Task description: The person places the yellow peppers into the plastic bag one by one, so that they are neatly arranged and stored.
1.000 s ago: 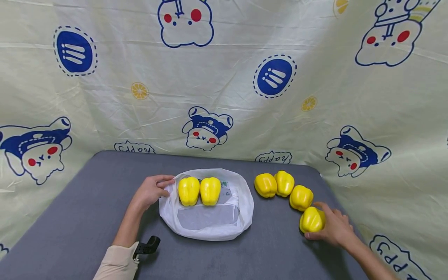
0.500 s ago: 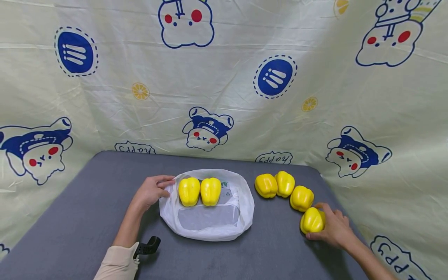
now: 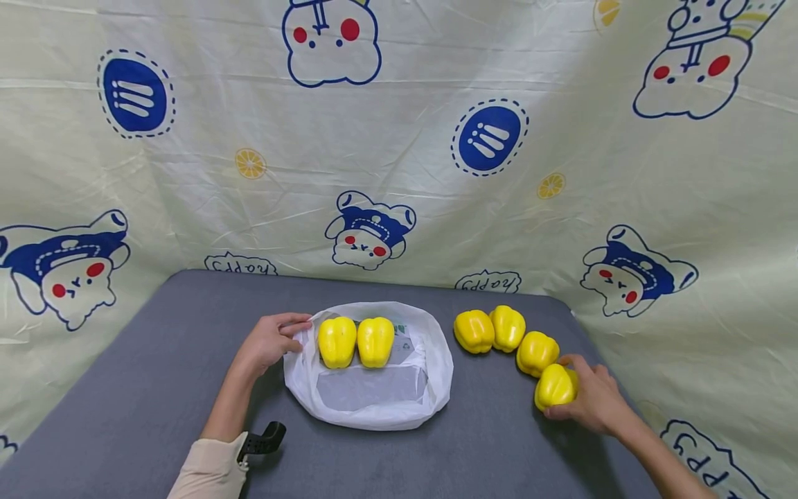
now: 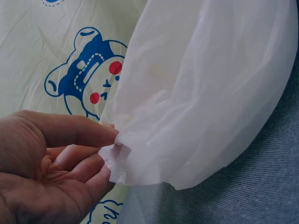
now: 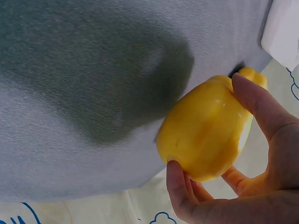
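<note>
My left hand (image 3: 267, 341) pinches the left edge of a white plastic bag (image 3: 386, 418) between thumb and fingers; the left wrist view shows the thin bag (image 4: 187, 116) bunched at the fingertips. The bag's mouth is spread wide, and two yellow bell peppers (image 3: 337, 342) lie side by side inside it. At the right, my right hand (image 3: 595, 396) grips another yellow bell pepper (image 3: 555, 387), thumb on one side and fingers on the other. In the right wrist view this pepper (image 5: 205, 128) casts a shadow on the grey cloth below it.
Three more yellow peppers (image 3: 474, 331) stand in a slanting row between the bag and my right hand. A grey cloth (image 3: 143, 388) covers the table. Behind it hangs a pale printed curtain (image 3: 399, 159). A black wrist mount (image 3: 264, 439) sits at my left sleeve.
My right hand has raised the gripped pepper slightly, moving it a little away from me. The left hand, the bag and the other peppers have stayed in place.
</note>
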The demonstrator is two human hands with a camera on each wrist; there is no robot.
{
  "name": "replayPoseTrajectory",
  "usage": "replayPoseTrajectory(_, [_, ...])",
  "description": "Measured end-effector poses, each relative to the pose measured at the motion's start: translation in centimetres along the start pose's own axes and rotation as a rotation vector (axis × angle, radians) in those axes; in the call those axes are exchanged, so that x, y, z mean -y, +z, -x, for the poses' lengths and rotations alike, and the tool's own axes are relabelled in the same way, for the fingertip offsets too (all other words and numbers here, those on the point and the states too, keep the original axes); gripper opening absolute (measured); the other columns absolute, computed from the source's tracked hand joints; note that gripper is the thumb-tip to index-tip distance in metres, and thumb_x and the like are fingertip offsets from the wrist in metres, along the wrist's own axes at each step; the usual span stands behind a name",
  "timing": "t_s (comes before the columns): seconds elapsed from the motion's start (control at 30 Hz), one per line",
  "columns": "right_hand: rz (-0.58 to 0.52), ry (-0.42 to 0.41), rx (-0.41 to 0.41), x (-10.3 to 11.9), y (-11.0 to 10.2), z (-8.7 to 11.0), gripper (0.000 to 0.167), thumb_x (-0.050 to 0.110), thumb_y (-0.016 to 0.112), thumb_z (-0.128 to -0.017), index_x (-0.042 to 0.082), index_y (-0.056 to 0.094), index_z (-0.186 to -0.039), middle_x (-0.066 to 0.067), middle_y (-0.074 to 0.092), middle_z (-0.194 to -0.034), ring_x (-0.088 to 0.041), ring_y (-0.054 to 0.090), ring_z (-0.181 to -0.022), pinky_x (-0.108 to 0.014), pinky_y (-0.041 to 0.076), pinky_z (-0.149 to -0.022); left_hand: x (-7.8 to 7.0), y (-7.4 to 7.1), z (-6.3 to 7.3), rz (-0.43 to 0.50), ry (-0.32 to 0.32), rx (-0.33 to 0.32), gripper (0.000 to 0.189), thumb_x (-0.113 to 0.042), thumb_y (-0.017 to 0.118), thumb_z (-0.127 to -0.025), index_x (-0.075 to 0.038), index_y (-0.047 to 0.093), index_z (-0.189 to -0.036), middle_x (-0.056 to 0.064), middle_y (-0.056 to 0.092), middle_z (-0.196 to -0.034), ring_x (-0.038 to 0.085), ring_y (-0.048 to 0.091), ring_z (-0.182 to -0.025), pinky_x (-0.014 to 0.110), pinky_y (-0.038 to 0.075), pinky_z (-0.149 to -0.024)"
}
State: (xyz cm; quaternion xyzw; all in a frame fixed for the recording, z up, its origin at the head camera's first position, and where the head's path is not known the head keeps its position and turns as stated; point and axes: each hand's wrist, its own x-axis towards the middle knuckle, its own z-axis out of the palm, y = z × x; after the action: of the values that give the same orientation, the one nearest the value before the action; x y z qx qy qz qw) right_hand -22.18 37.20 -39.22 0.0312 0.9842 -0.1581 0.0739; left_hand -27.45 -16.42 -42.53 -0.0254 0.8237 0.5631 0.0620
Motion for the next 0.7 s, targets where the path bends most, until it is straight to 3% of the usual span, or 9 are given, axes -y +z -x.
replayPoseTrajectory(0.33, [0.017, -0.042, 0.011, 1.2, -0.7, 0.0, 0.103, 0.047, 0.092, -0.063, 0.000, 0.038, -0.139, -0.036, 0.042, -0.116, -0.049, 0.042, -0.104, -0.055, 0.043, -0.079, 0.1, 0.0, -0.1, 0.004, 0.005, -0.004, 0.058, 0.012, 0.061, -0.086, -0.005, 0.059, -0.141, 0.015, 0.064, -0.139, 0.034, 0.048, -0.142, 0.035, 0.054, -0.096])
replayPoseTrajectory(0.7, [0.031, -0.087, 0.046, 3.9, -0.9, 0.2, 0.103, 0.053, 0.090, -0.063, 0.005, 0.044, -0.141, -0.035, 0.044, -0.119, -0.048, 0.044, -0.105, -0.056, 0.044, -0.079, 0.1, -0.1, -0.1, 0.008, -0.002, -0.004, 0.058, 0.012, 0.062, -0.086, -0.004, 0.059, -0.141, 0.015, 0.064, -0.139, 0.034, 0.049, -0.142, 0.030, 0.054, -0.090])
